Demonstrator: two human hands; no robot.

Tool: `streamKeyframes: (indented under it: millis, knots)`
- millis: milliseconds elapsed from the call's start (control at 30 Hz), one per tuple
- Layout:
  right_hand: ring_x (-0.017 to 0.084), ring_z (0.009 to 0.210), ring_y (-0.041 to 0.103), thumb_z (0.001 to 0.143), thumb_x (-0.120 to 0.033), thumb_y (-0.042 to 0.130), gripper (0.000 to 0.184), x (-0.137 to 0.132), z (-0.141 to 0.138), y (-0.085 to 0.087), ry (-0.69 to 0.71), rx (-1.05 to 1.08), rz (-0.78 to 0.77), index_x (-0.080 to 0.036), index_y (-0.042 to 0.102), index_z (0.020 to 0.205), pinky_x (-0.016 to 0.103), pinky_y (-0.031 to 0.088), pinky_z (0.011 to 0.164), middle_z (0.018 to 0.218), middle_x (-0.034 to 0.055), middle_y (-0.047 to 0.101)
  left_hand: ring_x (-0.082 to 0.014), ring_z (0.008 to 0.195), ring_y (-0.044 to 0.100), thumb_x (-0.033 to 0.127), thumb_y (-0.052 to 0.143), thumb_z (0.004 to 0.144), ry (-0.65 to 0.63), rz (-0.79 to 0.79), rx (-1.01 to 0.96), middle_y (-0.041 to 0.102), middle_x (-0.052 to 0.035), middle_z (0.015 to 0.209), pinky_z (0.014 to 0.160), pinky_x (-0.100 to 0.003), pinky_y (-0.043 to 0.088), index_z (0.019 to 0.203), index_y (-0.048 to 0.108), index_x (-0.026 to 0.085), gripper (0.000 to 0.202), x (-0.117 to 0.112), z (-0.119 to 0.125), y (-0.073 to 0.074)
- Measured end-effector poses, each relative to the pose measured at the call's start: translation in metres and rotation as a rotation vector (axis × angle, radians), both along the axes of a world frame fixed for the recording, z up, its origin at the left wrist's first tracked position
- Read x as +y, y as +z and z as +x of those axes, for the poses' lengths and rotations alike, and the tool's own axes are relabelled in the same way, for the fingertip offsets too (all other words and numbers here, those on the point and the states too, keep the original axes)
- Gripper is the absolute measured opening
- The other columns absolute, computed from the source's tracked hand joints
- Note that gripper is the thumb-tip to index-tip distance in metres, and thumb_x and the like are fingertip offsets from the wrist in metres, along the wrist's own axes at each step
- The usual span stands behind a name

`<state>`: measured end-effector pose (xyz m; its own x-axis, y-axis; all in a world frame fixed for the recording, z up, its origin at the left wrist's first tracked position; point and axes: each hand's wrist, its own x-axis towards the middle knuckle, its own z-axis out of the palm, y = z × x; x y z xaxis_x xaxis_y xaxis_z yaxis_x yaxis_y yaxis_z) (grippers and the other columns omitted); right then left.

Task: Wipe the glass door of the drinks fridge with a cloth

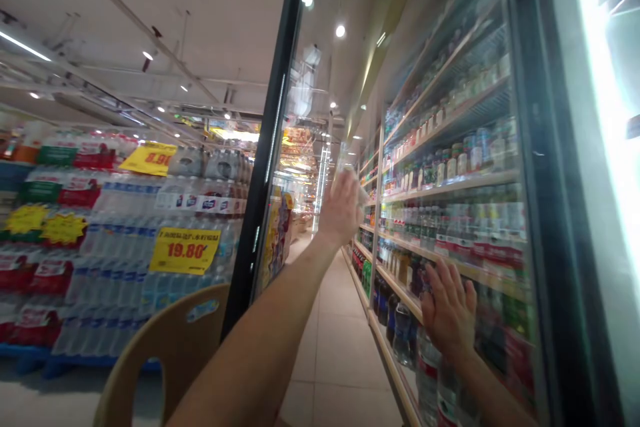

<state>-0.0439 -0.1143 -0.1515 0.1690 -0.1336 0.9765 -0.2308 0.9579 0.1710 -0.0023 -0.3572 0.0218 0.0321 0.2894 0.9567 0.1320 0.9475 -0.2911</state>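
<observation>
My left hand (341, 210) reaches up and forward to the glass door (345, 113). Its fingers lie over a small white cloth (362, 197), pressed against the pane; only the cloth's edge shows beside them. Lower and to the right, my right hand (450, 310) is at the same glass with its fingers spread and nothing in them. A dark frame (260, 193) borders the pane on the left, and another dark upright stands on the right.
Shelves of bottles and cans (450, 167) appear in the glass on the right. A tan chair back (170, 340) stands low on the left. Behind it are stacked packs of bottled drinks (115, 267) with yellow price signs (185, 251). Pale floor tiles (335, 347) run down the aisle.
</observation>
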Motion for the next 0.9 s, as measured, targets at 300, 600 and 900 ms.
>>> streamKeyframes:
  millis: [300, 600, 900]
  knots:
    - [0.026, 0.134, 0.036, 0.085, -0.024, 0.044, 0.064, 0.001, -0.001, -0.002, 0.020, -0.019, -0.004, -0.025, 0.021, 0.146, 0.048, 0.024, 0.109, 0.143, 0.0109, 0.041, -0.0260, 0.139, 0.022, 0.024, 0.038, 0.085, 0.004, 0.265, 0.050, 0.029, -0.0157, 0.148, 0.112, -0.053, 0.019, 0.136, 0.035, 0.011, 0.053, -0.025, 0.002, 0.000]
    - [0.027, 0.133, 0.036, 0.086, -0.024, 0.043, 0.061, 0.000, -0.001, -0.002, 0.028, -0.060, -0.021, -0.026, 0.025, 0.144, 0.048, 0.023, 0.109, 0.141, 0.0119, 0.043, -0.0212, 0.139, 0.024, 0.028, 0.037, 0.087, 0.009, 0.060, -0.027, 0.033, -0.0111, 0.147, 0.115, -0.045, 0.014, 0.138, 0.035, 0.015, 0.053, -0.041, 0.006, -0.009]
    - [0.026, 0.136, 0.031, 0.087, -0.025, 0.043, 0.056, -0.024, 0.014, 0.025, 0.029, -0.079, 0.011, -0.022, 0.030, 0.142, 0.049, 0.021, 0.109, 0.143, 0.0132, 0.040, -0.0230, 0.140, 0.020, 0.022, 0.038, 0.085, -0.010, 0.031, -0.002, 0.034, -0.0125, 0.146, 0.113, -0.047, 0.020, 0.136, 0.035, 0.013, 0.053, -0.025, -0.003, -0.043]
